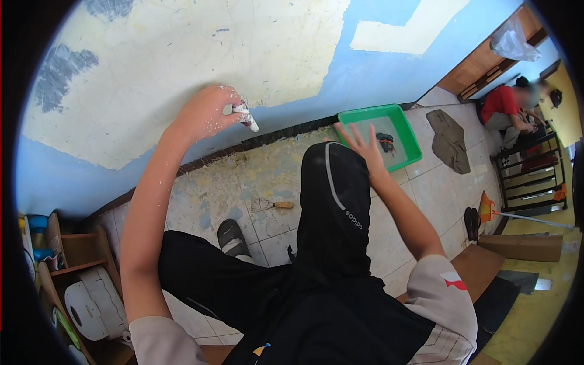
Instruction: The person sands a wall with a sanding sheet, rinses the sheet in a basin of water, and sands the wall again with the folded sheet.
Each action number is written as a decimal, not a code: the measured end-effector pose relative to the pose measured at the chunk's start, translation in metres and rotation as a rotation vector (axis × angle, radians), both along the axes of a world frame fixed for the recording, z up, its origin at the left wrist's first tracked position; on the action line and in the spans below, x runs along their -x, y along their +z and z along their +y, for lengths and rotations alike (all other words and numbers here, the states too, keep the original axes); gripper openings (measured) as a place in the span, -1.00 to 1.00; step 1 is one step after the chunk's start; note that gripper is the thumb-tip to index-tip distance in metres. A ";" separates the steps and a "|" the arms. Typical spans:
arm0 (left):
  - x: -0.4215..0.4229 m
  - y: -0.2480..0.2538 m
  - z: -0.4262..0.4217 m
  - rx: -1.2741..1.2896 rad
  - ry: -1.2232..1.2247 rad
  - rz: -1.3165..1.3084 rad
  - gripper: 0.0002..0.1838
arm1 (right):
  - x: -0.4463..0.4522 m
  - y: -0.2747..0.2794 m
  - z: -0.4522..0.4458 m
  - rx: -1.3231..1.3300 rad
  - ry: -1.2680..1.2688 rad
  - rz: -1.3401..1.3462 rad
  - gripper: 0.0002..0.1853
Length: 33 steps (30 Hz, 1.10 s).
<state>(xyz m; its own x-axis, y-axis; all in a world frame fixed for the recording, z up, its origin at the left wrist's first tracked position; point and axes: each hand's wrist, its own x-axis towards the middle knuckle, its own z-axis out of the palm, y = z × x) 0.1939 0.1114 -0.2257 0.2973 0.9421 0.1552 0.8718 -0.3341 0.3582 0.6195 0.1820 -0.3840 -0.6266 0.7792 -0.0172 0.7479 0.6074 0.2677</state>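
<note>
My left hand (213, 112), speckled with white flakes, is closed around a whitish handled tool (245, 115) against the wall (274, 55), where pale yellow shows between patches of blue paint. The tool's working end is hard to make out. My right hand (363, 146) has its fingers spread beside my raised knee, over the near left edge of a green basin (413, 143); nothing is held in it. Inside the basin lies a dark object with some red (385, 142). A scraper with a wooden handle (282, 205) lies on the floor between my legs.
Paint flakes cover the floor (210, 188) along the wall. A brown cloth (449, 141) lies right of the basin. Farther right, a person in red (501, 104) crouches by a black rack (532, 173). A wooden shelf (79, 267) stands at left, a cardboard box (523, 247) at right.
</note>
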 end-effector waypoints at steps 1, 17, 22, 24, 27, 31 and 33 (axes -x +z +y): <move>0.001 0.002 -0.001 0.004 0.001 0.026 -0.84 | 0.006 0.002 0.007 -0.183 0.339 -0.105 -0.07; -0.011 0.014 0.004 -0.060 0.041 0.025 -0.84 | 0.014 0.099 -0.117 -0.131 0.024 -0.003 0.03; -0.008 0.014 0.002 -0.103 0.028 0.020 -0.82 | 0.007 0.133 -0.099 0.412 0.087 0.881 -0.12; -0.008 0.014 0.001 -0.095 0.044 0.020 -0.82 | 0.026 0.131 -0.094 0.562 0.107 1.016 -0.19; -0.011 0.017 -0.001 -0.063 0.064 0.022 -0.81 | 0.049 0.121 -0.082 0.692 0.095 0.958 -0.34; -0.006 0.007 0.004 -0.126 0.019 -0.014 -0.79 | 0.045 0.103 -0.072 0.783 -0.010 0.981 -0.54; -0.004 0.004 0.007 -0.120 0.017 -0.023 -0.79 | 0.032 0.089 -0.070 0.817 -0.114 1.067 -0.47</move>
<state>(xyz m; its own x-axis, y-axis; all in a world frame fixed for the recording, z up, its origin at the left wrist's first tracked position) 0.1979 0.1182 -0.2221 0.2761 0.9214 0.2736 0.8699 -0.3606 0.3366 0.5876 0.1122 -0.2949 -0.5578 0.8287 -0.0464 0.4191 0.2330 -0.8775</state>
